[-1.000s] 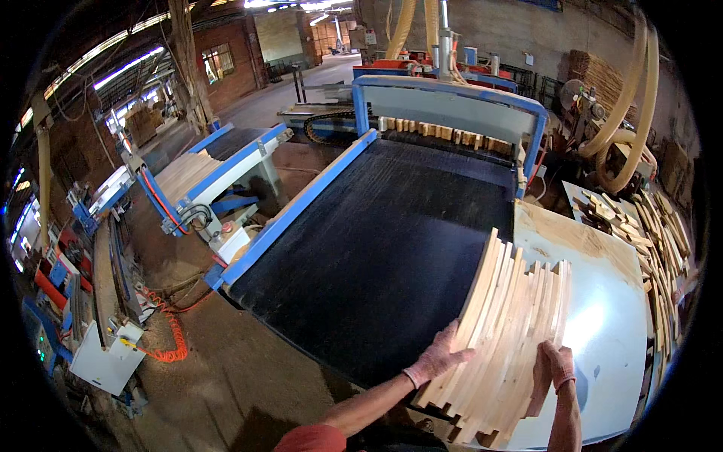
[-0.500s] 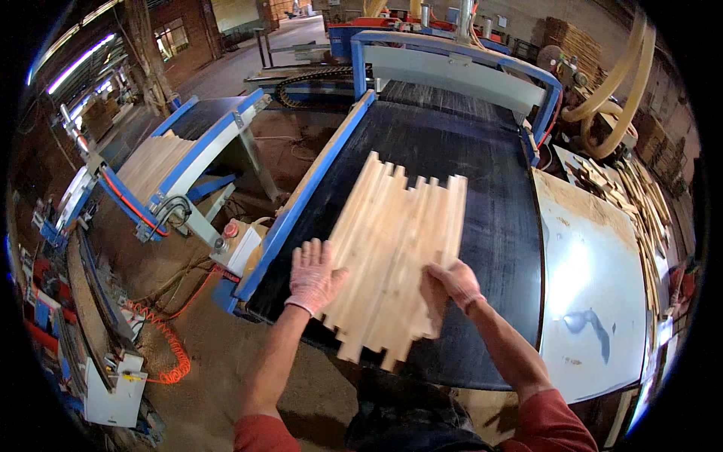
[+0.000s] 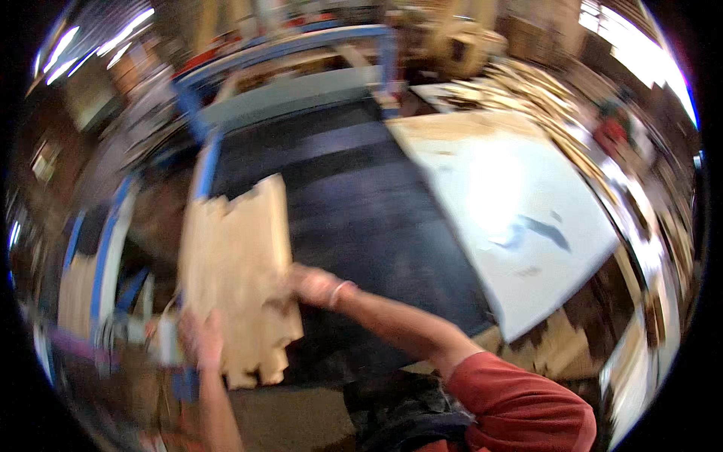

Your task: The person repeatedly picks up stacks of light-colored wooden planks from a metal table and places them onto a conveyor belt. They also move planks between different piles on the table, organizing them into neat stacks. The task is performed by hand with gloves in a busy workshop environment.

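Observation:
A panel-like row of pale wooden strips (image 3: 239, 275) with uneven ends lies between my two hands, at the left side of the black conveyor belt (image 3: 369, 203). It covers part of the blue side rail; whether it touches the belt cannot be made out. My right hand (image 3: 315, 286), in a light glove, grips the right edge of the strips, its fingertips partly hidden. At their lower left edge my left hand (image 3: 203, 339) is closed against the strips, smeared by motion.
Right of the belt is a shiny pale sheet-topped table (image 3: 467, 241). Loose wood offcuts (image 3: 520, 87) are piled beyond it. A blue machine frame (image 3: 301, 41) spans the belt's far end. At far left, another conveyor (image 3: 113, 252) carries more strips.
My view has swung to the right and blurred. The wooden strips and both hands have shifted left across the belt, so the strips now overlap the blue rail.

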Demonstrator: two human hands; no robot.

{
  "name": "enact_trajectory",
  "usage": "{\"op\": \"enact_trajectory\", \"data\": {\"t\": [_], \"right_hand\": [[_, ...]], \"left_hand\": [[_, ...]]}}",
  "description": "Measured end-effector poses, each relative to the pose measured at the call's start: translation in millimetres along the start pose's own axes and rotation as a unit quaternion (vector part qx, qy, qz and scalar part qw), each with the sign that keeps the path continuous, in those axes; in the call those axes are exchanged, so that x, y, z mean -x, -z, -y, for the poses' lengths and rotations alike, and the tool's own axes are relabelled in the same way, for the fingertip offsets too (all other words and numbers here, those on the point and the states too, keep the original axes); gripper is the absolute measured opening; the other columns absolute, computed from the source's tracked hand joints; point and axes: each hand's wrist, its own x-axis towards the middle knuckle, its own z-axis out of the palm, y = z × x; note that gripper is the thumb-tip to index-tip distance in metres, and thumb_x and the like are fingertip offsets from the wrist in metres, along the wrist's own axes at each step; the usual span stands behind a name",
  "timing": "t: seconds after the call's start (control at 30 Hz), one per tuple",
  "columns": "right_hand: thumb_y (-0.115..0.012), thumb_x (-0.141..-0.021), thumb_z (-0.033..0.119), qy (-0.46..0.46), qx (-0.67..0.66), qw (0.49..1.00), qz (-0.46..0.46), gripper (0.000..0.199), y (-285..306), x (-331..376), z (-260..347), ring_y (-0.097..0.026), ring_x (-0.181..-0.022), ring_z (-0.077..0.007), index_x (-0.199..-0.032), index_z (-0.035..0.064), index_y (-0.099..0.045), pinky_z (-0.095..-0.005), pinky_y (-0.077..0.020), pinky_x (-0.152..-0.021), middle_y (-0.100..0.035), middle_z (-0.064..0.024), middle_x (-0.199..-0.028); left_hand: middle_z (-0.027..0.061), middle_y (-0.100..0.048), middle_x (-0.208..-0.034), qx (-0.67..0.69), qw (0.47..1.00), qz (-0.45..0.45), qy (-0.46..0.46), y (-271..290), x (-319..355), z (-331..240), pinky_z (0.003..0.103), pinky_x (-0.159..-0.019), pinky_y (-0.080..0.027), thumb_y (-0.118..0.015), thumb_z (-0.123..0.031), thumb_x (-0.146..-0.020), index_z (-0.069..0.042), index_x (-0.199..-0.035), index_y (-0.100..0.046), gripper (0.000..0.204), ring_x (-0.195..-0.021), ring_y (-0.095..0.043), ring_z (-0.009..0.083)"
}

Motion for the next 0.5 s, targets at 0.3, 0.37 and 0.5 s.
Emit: {"op": "enact_trajectory", "data": {"t": [0.3, 0.37, 0.5], "right_hand": [[-0.068, -0.103, 0.03, 0.087, -0.032, 0.99, 0.107, 0.035, 9.7, 370.7, -156.0, -0.064, -0.108, -0.0233, -0.123, 0.0005, -0.066, -0.0433, -0.0508, -0.092, -0.071, -0.0141, -0.111], [-0.066, -0.1, 0.03, -0.048, -0.023, 0.999, -0.007, 0.035, 20.1, 485.0, -186.2, -0.065, -0.104, -0.0241, -0.118, 0.0, -0.067, -0.0431, -0.0509, -0.09, -0.071, -0.0157, -0.106], [-0.062, -0.092, 0.054, -0.416, -0.017, 0.801, -0.43, 0.066, 19.9, 702.3, -252.7, -0.069, -0.124, -0.0399, -0.132, 0.0025, -0.071, -0.0493, -0.0534, -0.104, -0.073, -0.023, -0.131]], "left_hand": [[0.026, -0.046, -0.164, 0.761, 0.313, 0.531, -0.203, -59.7, 227.3, -208.5, 0.052, -0.129, -0.037, -0.053, -0.041, -0.111, 0.009, -0.157, -0.048, 0.068, -0.151, -0.046, 0.04], [0.0235, -0.044, -0.167, 0.656, 0.19, 0.69, -0.24, -67.5, 310.1, -284.3, 0.052, -0.128, -0.038, -0.055, -0.04, -0.111, 0.006, -0.16, -0.044, 0.068, -0.152, -0.045, 0.0376], [0.0241, -0.061, -0.148, 0.401, 0.359, 0.783, -0.312, -145.7, 448.4, -401.8, 0.047, -0.118, -0.047, -0.058, -0.035, -0.11, 0.009, -0.155, -0.049, 0.063, -0.135, -0.06, 0.0342]]}}
